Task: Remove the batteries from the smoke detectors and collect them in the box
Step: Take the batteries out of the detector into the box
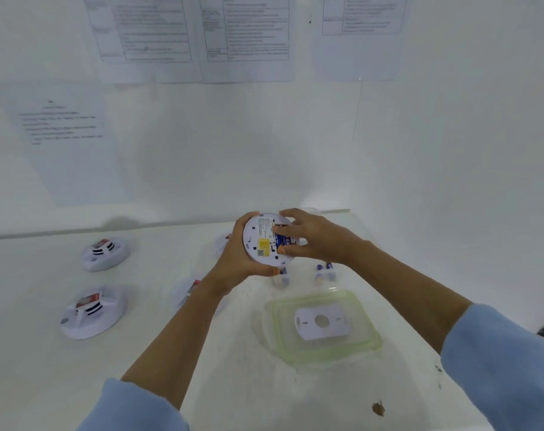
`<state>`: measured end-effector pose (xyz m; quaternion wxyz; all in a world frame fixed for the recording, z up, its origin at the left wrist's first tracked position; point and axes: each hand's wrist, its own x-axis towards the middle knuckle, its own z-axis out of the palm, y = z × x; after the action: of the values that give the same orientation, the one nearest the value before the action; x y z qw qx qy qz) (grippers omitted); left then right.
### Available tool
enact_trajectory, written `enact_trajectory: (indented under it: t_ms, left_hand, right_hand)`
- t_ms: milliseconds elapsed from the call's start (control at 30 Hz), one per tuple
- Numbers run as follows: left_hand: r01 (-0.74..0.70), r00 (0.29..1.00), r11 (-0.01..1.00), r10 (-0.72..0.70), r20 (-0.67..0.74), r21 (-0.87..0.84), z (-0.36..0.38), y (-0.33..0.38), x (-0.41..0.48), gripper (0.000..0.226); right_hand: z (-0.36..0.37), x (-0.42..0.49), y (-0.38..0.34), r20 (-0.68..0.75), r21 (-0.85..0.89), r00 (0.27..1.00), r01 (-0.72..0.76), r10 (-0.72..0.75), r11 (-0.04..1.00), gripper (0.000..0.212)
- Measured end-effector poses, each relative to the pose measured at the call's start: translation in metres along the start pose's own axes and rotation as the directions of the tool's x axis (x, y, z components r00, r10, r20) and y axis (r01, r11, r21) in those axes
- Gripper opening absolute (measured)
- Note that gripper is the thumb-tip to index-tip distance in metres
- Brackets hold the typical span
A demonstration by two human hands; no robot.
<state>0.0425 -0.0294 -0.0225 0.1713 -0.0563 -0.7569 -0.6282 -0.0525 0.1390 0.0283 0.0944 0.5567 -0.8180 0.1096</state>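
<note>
White table point(202, 353): left hand point(233, 262) grips opened smoke detector point(261, 241), right hand point(317, 237) pinches its battery point(284, 241). I judge midway: loose batteries point(325, 270) beyond lid point(277, 321), two detectors point(104, 253) look untouched.

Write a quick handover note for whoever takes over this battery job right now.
Left hand grips the round white smoke detector, back showing. Right hand pinches the blue batteries in its compartment.
Done: loose batteries lie in the clear plastic box behind; a green-rimmed lid in front holds a white cover plate.
Left: pull these batteries, box them, then do the two white detectors at far left, apparently unopened.
</note>
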Motion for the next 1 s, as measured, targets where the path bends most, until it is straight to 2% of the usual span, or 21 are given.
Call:
enact_trajectory:
  t_ms: [100, 167, 333, 667, 867, 1000]
  left_hand:
    - [0.015, 1.0, 1.0, -0.014, 0.024, -0.027, -0.007, -0.007, 0.015, 0.1]
    - [0.033, 0.999, 0.999, -0.031, 0.04, -0.044, -0.011, -0.01, 0.023, 0.101]
    - [0.06, 0.996, 0.997, -0.057, 0.064, -0.04, -0.014, -0.019, 0.042, 0.096]
    - [0.099, 0.993, 0.994, -0.096, 0.061, -0.052, -0.012, -0.033, 0.066, 0.096]
    - [0.098, 0.994, 0.995, -0.097, 0.043, -0.024, -0.01, -0.038, 0.073, 0.096]
    - [0.101, 0.995, 0.995, -0.101, 0.014, -0.017, -0.011, -0.043, 0.076, 0.098]
  right_hand:
    - [0.012, 0.011, 0.011, -0.08, -0.194, 0.983, 0.15, -0.168, 0.969, 0.044]
    - [0.023, 0.017, 0.024, -0.089, -0.318, 0.949, 0.261, -0.303, 0.912, 0.04]
    - [0.023, 0.025, 0.038, -0.05, -0.566, 0.863, 0.389, -0.502, 0.726, 0.01]
    - [0.029, 0.037, 0.059, -0.022, -0.483, 0.877, 0.411, -0.48, 0.773, 0.044]
    - [0.035, 0.04, 0.068, -0.03, -0.466, 0.872, 0.42, -0.488, 0.779, 0.039]
    - [0.038, 0.044, 0.074, -0.091, -0.448, 0.878, 0.386, -0.47, 0.807, 0.036]
